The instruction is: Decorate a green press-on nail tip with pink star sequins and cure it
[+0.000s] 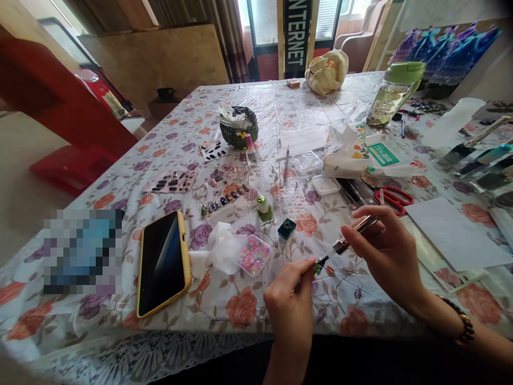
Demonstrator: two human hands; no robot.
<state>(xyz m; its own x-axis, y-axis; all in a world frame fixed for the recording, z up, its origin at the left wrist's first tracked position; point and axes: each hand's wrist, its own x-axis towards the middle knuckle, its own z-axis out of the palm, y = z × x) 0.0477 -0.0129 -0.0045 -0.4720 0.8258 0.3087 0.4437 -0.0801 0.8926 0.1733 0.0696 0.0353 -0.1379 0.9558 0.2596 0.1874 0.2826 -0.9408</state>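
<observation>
Near the table's front edge, my left hand (pixel 292 299) is closed, pinching a small green false nail (pixel 318 268) at the fingertips. My right hand (pixel 395 262), with a beaded bracelet on the wrist, grips a nail polish brush (pixel 341 245) by its shiny cap. The brush's dark tip touches or nearly touches the false nail. Beyond my left hand stand an uncapped dark square bottle (pixel 287 229) and a green nail polish bottle (pixel 264 209). A clear box of colourful sequins (pixel 253 255) lies to the left, beside a crumpled white tissue (pixel 224 248).
A yellow-cased phone (pixel 163 264) lies at left. A row of decorated nails (pixel 225 200) and a woven basket (pixel 239 128) are farther back. Red-handled scissors (pixel 395 200), white paper (pixel 460 232), a tissue pack (pixel 345 152) and a green-lidded jug (pixel 395 96) occupy the right side.
</observation>
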